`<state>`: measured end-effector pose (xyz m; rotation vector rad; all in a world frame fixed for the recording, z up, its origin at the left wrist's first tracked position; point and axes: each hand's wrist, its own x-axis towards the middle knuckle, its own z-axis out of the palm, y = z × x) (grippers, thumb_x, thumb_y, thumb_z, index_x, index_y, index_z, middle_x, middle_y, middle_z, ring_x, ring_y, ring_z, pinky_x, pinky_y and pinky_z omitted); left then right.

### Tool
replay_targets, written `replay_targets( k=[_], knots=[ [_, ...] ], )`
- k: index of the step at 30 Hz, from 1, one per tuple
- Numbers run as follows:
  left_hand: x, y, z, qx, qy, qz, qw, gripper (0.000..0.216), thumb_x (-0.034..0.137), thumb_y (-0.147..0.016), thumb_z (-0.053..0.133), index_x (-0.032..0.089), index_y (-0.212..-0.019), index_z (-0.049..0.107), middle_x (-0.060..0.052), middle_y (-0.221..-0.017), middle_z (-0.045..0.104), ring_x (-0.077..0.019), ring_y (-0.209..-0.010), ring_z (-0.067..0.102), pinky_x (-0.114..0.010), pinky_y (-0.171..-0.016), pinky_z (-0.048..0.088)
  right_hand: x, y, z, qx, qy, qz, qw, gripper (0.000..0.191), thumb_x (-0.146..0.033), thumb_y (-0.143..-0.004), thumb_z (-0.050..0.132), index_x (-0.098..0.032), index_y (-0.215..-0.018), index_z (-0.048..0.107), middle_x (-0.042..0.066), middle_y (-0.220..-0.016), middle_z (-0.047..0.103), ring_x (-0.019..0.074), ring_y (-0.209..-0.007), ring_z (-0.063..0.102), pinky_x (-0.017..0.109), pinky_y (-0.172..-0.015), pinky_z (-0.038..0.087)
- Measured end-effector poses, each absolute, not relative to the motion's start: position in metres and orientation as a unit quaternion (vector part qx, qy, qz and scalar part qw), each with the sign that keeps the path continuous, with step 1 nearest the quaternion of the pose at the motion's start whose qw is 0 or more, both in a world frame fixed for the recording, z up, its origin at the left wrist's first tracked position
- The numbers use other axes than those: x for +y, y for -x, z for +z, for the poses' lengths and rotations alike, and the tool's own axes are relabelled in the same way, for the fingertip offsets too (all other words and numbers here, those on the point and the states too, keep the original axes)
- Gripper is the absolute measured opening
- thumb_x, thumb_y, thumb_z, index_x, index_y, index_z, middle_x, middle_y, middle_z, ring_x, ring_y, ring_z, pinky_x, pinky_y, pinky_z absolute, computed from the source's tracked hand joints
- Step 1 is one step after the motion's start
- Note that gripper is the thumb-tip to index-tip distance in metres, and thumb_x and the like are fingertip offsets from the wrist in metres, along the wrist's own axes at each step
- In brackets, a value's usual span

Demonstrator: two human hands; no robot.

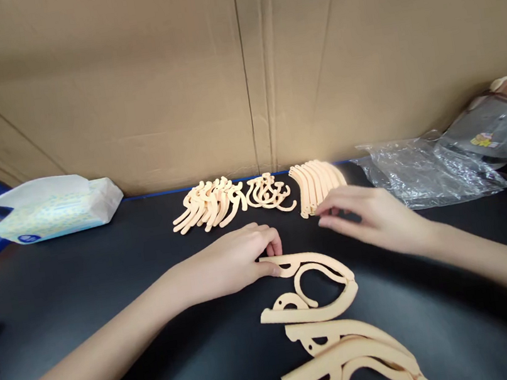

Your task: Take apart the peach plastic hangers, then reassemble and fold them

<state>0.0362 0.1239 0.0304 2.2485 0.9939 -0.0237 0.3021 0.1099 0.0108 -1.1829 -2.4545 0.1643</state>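
Background, head view: brown cardboard wall (124,88), creased, with a vertical seam; before it, a black work surface (104,276). Far left: one tissue pack (56,210), patterned, a sheet drawn out. Far right: one crumpled clear plastic bag (441,171). Along the back edge, left to right: a heap of loose curved arms (208,203), overlapping; a heap of hooks (267,191), tangled; a neat row of curved strips (317,183), side by side. Near centre: one cream hanger (310,315), flat, two arms meeting at the right, a hook between them. Below it, nearer the wearer: further hangers (317,363), overlapping, cut off by the frame. Left hand (248,251): thumb and fingers pinching the hanger's upper arm at its left end. Right hand (361,212): fingertips at the near end of the row; cannot tell whether a strip is gripped. Handling, as judged: a light left pinch should steady the hanger without twisting its joint; a single strip is best lifted by its near end, lest neighbours slide.
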Motion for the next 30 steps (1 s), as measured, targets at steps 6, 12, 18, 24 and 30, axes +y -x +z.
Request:
replay_targets(
  k=[6, 12, 18, 24, 30],
  knots=[
    [0.13, -0.042, 0.026, 0.396, -0.795, 0.133, 0.44, 0.01, 0.029, -0.088, 0.052, 0.02, -0.091, 0.054, 0.003, -0.079, 0.055, -0.0133, -0.071, 0.05, -0.025, -0.063, 0.037, 0.093, -0.267, 0.02, -0.852, 0.455, 0.194, 0.173, 0.022, -0.04, -0.093, 0.055, -0.023, -0.094, 0.068, -0.003, -0.072, 0.064, 0.0114, -0.063, 0.055, 0.024, -0.058, 0.04],
    [0.135, -0.051, 0.041, 0.444, -0.662, 0.315, 0.516, 0.022, 0.036, -0.084, 0.061, 0.016, -0.09, 0.066, -0.003, -0.09, 0.064, -0.0149, -0.084, 0.057, -0.027, -0.076, 0.046, 0.109, -0.264, 0.041, -0.822, 0.502, 0.107, 0.247, 0.019, -0.036, -0.094, 0.053, -0.023, -0.095, 0.066, -0.004, -0.076, 0.068, 0.0108, -0.061, 0.056, 0.023, -0.056, 0.036],
    [0.141, -0.066, 0.049, 0.447, -0.671, 0.363, 0.467, 0.031, 0.031, -0.096, 0.039, 0.017, -0.07, 0.051, 0.0, -0.07, 0.052, -0.013, -0.066, 0.054, -0.026, -0.065, 0.048, 0.127, -0.251, 0.044, -0.825, 0.502, -0.187, 0.181, 0.027, -0.029, -0.099, 0.038, -0.016, -0.096, 0.062, 0.005, -0.071, 0.067, 0.0175, -0.061, 0.06, 0.027, -0.05, 0.026],
    [0.142, -0.07, 0.045, 0.523, -0.799, 0.283, 0.087, 0.036, 0.034, -0.102, 0.025, 0.021, -0.071, 0.04, 0.0, -0.062, 0.048, -0.0151, -0.054, 0.045, -0.029, -0.056, 0.033, 0.141, -0.251, 0.042, -0.853, 0.495, -0.055, 0.158, 0.029, -0.025, -0.098, 0.032, -0.018, -0.079, 0.053, 0.004, -0.06, 0.062, 0.0163, -0.051, 0.053, 0.028, -0.052, 0.031],
    [0.14, -0.069, 0.044, 0.543, -0.815, 0.201, 0.029, 0.041, 0.034, -0.102, 0.017, 0.018, -0.081, 0.048, -0.005, -0.069, 0.057, -0.0214, -0.063, 0.057, -0.031, -0.059, 0.035, 0.144, -0.252, 0.044, -0.845, 0.447, 0.172, 0.236, 0.04, -0.029, -0.098, 0.035, -0.021, -0.061, 0.049, 0.001, -0.058, 0.063, 0.0147, -0.057, 0.059, 0.028, -0.065, 0.044]
  ],
)
